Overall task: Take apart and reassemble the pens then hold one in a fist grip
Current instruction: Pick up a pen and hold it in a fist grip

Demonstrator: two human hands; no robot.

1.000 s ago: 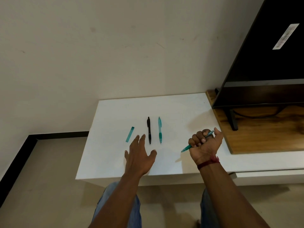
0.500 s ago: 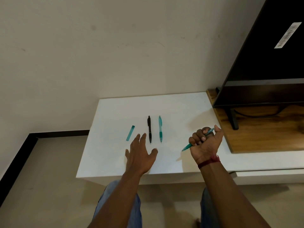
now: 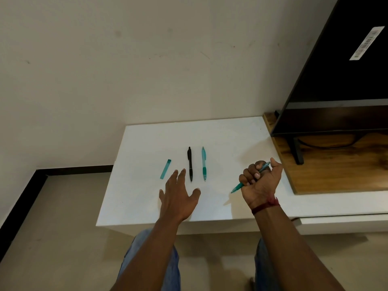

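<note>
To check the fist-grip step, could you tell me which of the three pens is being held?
The teal pen gripped by the right hand; the black pen and other teal pen lie on the table.

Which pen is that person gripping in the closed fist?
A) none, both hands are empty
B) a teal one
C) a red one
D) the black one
B: the right hand is curled round a teal pen, while the black pen lies on the white table just beyond the flat left hand.
</note>
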